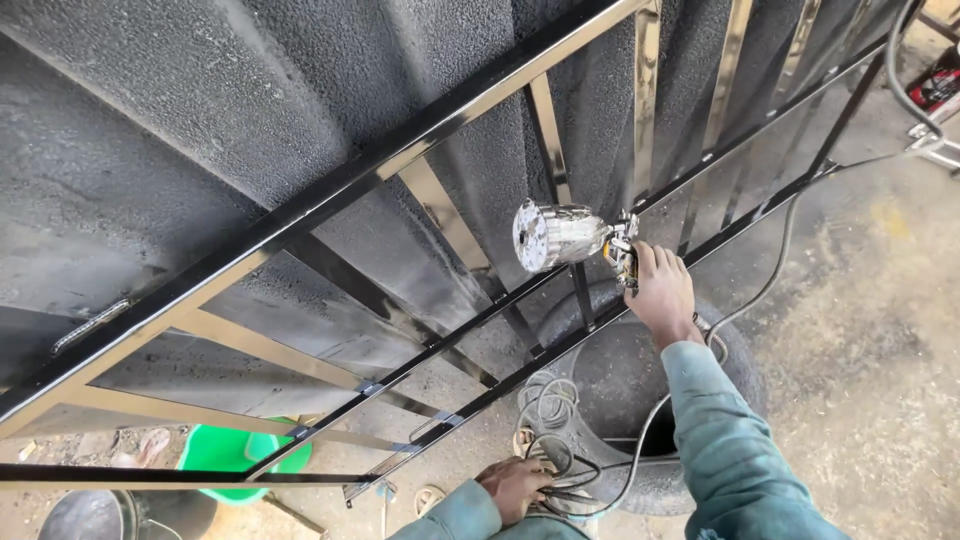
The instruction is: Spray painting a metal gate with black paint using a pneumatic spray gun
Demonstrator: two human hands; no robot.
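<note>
Dusty workshop floor, green tub (225,452), right hand (660,292) gripping spray gun (572,236), left hand (515,489) clutching coiled hose (552,405)

A metal workshop, probably a paint-spraying yard: a welded gate frame (400,170) is leaning against a paint-blackened wall (150,130), and a spray gun (565,235) with hose (770,270) is working over dusty ground (870,330)

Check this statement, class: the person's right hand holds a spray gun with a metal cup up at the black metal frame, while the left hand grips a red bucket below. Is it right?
Not quite. In the head view, the left hand grips a bundle of coiled hose, not a bucket, and the only bucket is green and untouched. The right hand does hold the spray gun at the black metal frame.
</note>
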